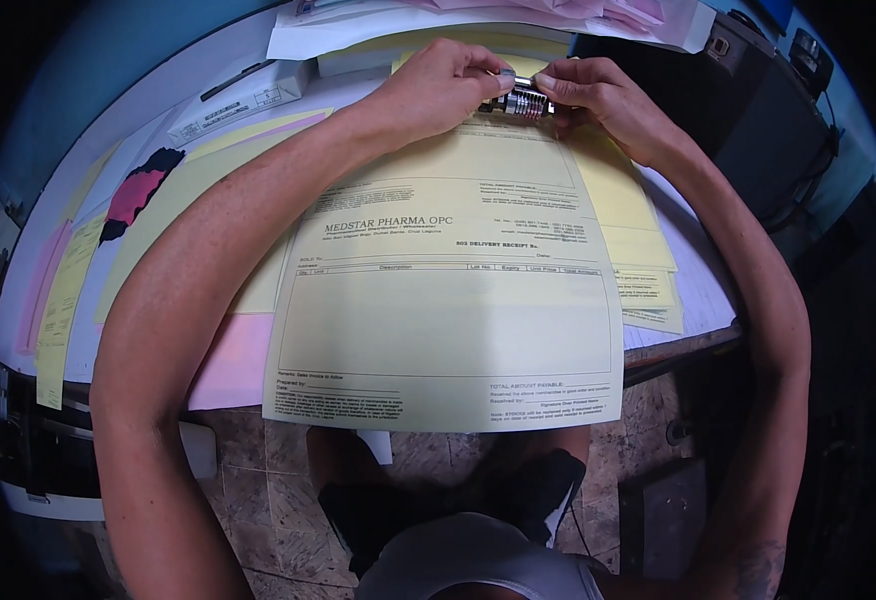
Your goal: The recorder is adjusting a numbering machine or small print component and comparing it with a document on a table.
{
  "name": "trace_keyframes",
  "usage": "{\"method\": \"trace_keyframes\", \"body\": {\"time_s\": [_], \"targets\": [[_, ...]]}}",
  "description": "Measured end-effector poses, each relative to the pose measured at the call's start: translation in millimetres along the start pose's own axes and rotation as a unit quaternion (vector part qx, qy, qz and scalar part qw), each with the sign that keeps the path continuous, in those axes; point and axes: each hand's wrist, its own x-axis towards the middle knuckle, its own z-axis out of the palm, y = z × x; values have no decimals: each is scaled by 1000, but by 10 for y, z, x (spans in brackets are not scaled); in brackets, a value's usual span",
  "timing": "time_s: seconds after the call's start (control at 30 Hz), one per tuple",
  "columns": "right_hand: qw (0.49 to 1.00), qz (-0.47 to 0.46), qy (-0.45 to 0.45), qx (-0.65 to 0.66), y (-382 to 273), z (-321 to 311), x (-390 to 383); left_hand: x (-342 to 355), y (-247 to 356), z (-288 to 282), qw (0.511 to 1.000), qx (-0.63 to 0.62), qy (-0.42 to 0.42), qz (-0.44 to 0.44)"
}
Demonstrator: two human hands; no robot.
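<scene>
The view looks from the wearer's head, steeply down and slightly forward over the table point(698, 290). It takes in the grip, where the left hand point(458, 85) and right hand point(613, 100) meet at a metal stamp point(525, 100), high in the frame and right of centre. The paper point(448, 320) on the wearer's side of the grip fills the middle at close range. Farther below the grip, the grey shirt point(483, 560) sits nearest the lens, with the floor point(268, 500) deeper down. The wide lens bends the table's edges.
</scene>
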Motion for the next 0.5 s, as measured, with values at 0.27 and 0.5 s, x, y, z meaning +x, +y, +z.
{"method": "trace_keyframes", "body": {"time_s": [0.27,0.5], "targets": [[999,-32,7,-37,36,38,-26,-114,49,17,999,44,4,28],[995,-63,5,-74,69,19,-16,-145,99,11,997,71,-1,17]]}}
